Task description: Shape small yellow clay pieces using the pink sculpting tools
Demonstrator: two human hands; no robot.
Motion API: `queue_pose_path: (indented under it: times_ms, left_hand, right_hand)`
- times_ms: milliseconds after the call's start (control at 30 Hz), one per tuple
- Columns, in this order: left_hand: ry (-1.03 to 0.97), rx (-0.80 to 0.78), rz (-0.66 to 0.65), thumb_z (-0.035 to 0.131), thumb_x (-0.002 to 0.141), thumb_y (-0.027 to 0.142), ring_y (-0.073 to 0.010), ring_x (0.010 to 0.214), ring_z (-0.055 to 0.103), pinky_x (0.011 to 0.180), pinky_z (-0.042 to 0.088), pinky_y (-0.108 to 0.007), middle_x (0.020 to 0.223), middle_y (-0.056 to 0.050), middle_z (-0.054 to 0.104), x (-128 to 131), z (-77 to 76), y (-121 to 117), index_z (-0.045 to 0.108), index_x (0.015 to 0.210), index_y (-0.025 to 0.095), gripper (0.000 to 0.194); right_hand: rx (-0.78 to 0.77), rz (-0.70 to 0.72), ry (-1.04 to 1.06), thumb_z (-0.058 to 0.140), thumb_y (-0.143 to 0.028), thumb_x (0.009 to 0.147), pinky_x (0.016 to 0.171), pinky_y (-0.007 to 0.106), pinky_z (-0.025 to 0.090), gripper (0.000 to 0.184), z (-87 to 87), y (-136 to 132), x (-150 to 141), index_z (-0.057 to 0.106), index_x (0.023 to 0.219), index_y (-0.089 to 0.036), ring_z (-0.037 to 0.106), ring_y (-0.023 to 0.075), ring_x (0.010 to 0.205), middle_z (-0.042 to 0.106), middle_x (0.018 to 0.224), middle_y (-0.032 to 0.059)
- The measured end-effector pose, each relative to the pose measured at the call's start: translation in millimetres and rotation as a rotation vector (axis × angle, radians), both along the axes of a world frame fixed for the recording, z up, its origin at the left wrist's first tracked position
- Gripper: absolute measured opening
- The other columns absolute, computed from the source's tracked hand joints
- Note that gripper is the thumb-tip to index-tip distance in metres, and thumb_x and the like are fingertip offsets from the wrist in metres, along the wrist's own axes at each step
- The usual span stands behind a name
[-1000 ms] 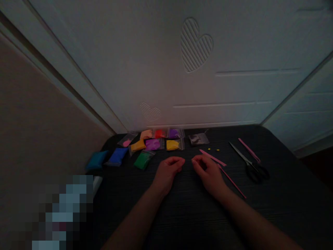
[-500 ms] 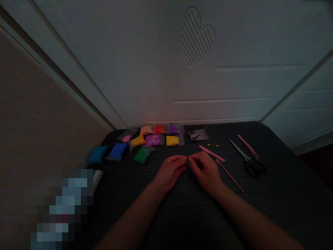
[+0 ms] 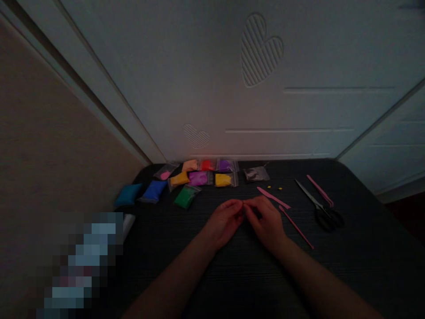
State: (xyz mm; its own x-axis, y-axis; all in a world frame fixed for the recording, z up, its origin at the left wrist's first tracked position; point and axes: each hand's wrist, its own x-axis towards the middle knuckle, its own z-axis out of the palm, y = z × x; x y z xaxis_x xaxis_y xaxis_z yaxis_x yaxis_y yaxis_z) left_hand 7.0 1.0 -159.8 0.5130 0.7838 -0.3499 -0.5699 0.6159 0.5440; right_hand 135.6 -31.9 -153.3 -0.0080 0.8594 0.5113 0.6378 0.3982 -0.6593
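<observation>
Over the middle of the dark table (image 3: 232, 283), my left hand (image 3: 226, 221) and my right hand (image 3: 265, 219) meet at the fingertips. Both are closed in a pinch, and whatever lies between the fingers is too small and dim to make out. Just beyond my right hand lies a pink plastic knife (image 3: 274, 198), partly behind it. A thin pink modelling stick (image 3: 296, 227) rests to its right. Two tiny yellow pieces (image 3: 269, 187) sit a little farther back.
Scissors (image 3: 319, 207) and pink tweezers (image 3: 319, 190) lie at the right. Along the back left are several clay packets, among them green (image 3: 186, 197), blue (image 3: 154, 192), teal (image 3: 128, 195) and yellow (image 3: 223, 179). A dark packet (image 3: 256, 173) lies near the white panel (image 3: 199, 79). A blurred patch covers something at lower left.
My fingertips, slightly apart before, now touch. The whole view has shifted a little, so the table things appear slightly farther right; none of them has visibly moved on the table.
</observation>
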Motion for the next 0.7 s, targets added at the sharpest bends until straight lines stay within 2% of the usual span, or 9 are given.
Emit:
queue_pose_path:
  times_ms: [233, 400, 700]
  left_hand:
    - [-0.041, 0.040, -0.090, 0.058, 0.074, 0.015, -0.0119, 0.075, 0.055, 0.076, 0.041, -0.027, 0.078, -0.005, 0.060, 0, -1.3, -1, 0.061, 0.077, 0.010, 0.006]
    - [0.069, 0.095, 0.011, 0.060, 0.072, 0.014, -0.0095, 0.071, 0.053, 0.071, 0.041, -0.024, 0.075, -0.003, 0.059, -4, -3.8, 4, 0.062, 0.074, 0.010, 0.005]
    - [0.129, 0.114, 0.035, 0.061, 0.071, 0.018, -0.0070, 0.066, 0.050, 0.061, 0.040, -0.019, 0.072, -0.002, 0.056, -7, 0.2, 9, 0.062, 0.077, 0.011, 0.009]
  right_hand:
    - [0.017, 0.009, 0.059, 0.049, -0.016, 0.079, 0.066, 0.031, 0.044, 0.013, 2.7, 0, 1, 0.056, 0.088, -0.021, 0.053, 0.0154, 0.075, 0.057, 0.079, 0.0028]
    - [0.033, -0.050, 0.046, 0.052, -0.017, 0.077, 0.063, 0.030, 0.043, 0.019, 3.1, -2, 1, 0.052, 0.095, -0.020, 0.050, 0.0149, 0.072, 0.053, 0.080, 0.0032]
    - [-0.013, -0.002, 0.068, 0.048, -0.015, 0.079, 0.065, 0.030, 0.043, 0.019, 4.8, -5, 3, 0.052, 0.096, -0.020, 0.050, 0.0154, 0.077, 0.054, 0.085, 0.0039]
